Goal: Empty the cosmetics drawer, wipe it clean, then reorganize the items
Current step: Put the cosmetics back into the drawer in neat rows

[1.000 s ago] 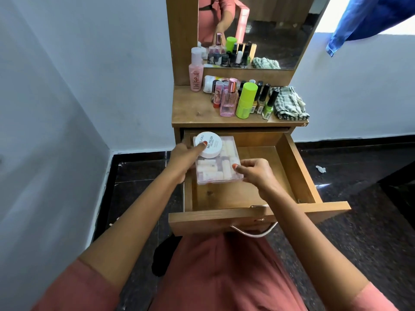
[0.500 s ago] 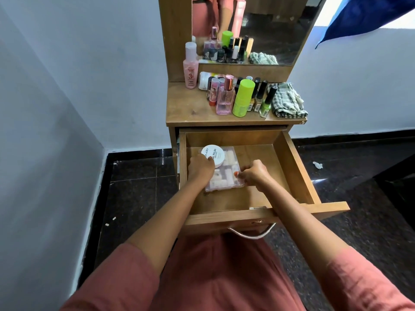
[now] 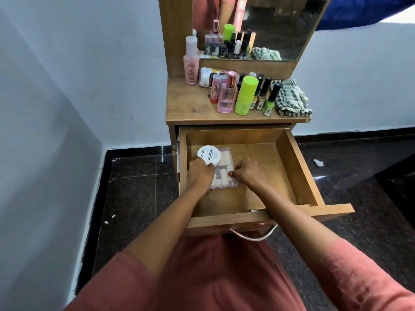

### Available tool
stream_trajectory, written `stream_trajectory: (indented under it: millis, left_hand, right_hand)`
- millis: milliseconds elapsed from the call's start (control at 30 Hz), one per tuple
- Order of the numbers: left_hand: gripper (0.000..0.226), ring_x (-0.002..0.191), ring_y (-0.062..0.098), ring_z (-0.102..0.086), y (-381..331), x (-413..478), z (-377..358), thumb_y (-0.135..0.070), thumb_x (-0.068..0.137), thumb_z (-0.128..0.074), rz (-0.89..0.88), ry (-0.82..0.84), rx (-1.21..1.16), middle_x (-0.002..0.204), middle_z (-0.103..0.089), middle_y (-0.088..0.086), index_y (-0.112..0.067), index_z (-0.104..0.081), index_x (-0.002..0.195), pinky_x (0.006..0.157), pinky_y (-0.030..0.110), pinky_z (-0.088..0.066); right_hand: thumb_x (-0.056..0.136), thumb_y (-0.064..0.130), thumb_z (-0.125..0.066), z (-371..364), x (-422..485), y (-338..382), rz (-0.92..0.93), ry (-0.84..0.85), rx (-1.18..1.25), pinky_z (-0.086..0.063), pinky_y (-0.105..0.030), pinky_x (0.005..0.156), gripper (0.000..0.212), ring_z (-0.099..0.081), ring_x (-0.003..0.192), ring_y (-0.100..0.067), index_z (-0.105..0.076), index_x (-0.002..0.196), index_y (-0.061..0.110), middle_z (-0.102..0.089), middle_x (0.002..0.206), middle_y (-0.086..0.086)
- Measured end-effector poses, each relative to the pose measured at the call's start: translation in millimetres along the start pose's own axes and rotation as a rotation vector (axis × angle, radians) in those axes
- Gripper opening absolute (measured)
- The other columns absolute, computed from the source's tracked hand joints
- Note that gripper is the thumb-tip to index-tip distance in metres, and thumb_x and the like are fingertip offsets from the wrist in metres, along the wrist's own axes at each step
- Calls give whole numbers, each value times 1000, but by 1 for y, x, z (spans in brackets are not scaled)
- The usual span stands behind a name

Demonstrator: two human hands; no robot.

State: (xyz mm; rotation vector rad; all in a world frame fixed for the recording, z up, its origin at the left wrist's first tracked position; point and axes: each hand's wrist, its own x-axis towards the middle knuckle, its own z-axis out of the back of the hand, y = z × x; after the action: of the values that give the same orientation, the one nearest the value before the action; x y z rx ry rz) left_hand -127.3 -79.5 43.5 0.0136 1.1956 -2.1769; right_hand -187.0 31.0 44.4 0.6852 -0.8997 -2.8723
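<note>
The wooden drawer (image 3: 298,167) stands pulled out. On its floor at the left lies a clear plastic box (image 3: 224,173) of pale pieces, with a round white nail polish remover tub (image 3: 209,155) on top of it. My left hand (image 3: 199,172) grips the box's left edge under the tub. My right hand (image 3: 246,171) pinches the box's right edge. The dresser top holds several cosmetics: a pink bottle (image 3: 191,63), a pink perfume bottle (image 3: 227,97), a lime-green bottle (image 3: 245,95) and nail polishes (image 3: 269,98).
A checked cloth (image 3: 290,98) lies at the right end of the dresser top (image 3: 186,108). A mirror (image 3: 269,23) rises behind it. The drawer's right half is bare wood. Dark tiled floor (image 3: 139,187) surrounds the dresser; a white wall closes the left.
Both hands have lowered the clear box with the white tub from above the drawer down onto the drawer floor at the left. The camera has tilted a little.
</note>
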Motion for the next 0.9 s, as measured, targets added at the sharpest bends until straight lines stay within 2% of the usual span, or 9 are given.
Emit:
stream_trajectory:
  millis: [67, 133, 200, 267, 367, 500, 700, 800, 900]
  left_hand:
    - [70, 128, 30, -42, 2, -2, 0, -17, 89, -58, -69, 21, 47, 145, -33, 19, 0, -18, 144, 97, 30, -41]
    - [85, 142, 30, -19, 3, -4, 0, -18, 86, -62, -187, 73, 185, 154, -10, 16, -3, -3, 146, 114, 33, -23]
    - [92, 145, 27, 1, 6, -4, 0, -21, 84, -65, -304, 187, 406, 157, 3, 12, -4, 0, 146, 118, 34, -8]
    - [96, 145, 27, 7, 9, -4, 1, -21, 82, -67, -352, 287, 616, 156, 7, 14, -3, 2, 146, 118, 34, -3]
    - [87, 145, 29, 5, 11, -6, 3, -6, 86, -60, -367, 253, 750, 155, 7, 17, 0, 3, 145, 118, 35, -6]
    - [73, 145, 31, -2, 13, -7, 3, 10, 88, -47, -384, 137, 761, 155, 1, 21, 4, -2, 144, 117, 35, -15]
    - [68, 145, 31, -1, 12, -4, -1, 14, 89, -39, -358, 86, 764, 155, 0, 22, 5, -1, 145, 116, 35, -17]
    - [70, 145, 31, -1, 12, -1, -1, 13, 89, -41, -347, 76, 767, 155, 1, 21, 4, 0, 145, 116, 35, -17]
    - [69, 145, 30, 0, 11, 1, -1, 14, 89, -40, -352, 72, 765, 155, 2, 21, 4, 1, 144, 116, 35, -17]
  right_hand:
    - [83, 15, -65, 0, 1, 0, 7, -2, 5, -43, -26, 65, 25, -64, 96, -27, -67, 99, -4, -68, 105, -19]
    - [82, 14, -66, -1, 4, 0, 14, 8, 10, -44, -26, 60, 24, -65, 92, -27, -67, 97, -4, -69, 103, -19]
    - [80, 15, -67, -3, 8, -1, 14, 17, 18, -45, -30, 61, 24, -65, 87, -26, -68, 94, -4, -70, 101, -20]
    - [80, 15, -67, -4, 10, -1, 20, 31, 23, -45, -30, 59, 24, -64, 85, -25, -69, 95, -4, -69, 100, -20]
    - [81, 15, -67, -7, 12, 3, 36, 54, 10, -37, -21, 50, 25, -57, 77, -20, -68, 97, -4, -69, 100, -20]
    - [79, 14, -68, -12, 13, 11, 67, 49, 14, -31, -20, 45, 24, -48, 55, -13, -69, 92, -7, -69, 95, -23]
    - [80, 14, -68, -17, 14, 13, 95, 34, 40, -28, -22, 46, 25, -47, 56, -15, -68, 85, -10, -64, 79, -26]
    - [80, 12, -67, -20, 15, 11, 131, 21, 75, -28, -21, 46, 24, -40, 49, -8, -67, 84, -12, -56, 70, -15]
    - [81, 10, -65, -22, 16, 12, 165, 7, 92, -28, -18, 44, 22, -39, 48, -8, -66, 82, -12, -54, 69, -13]
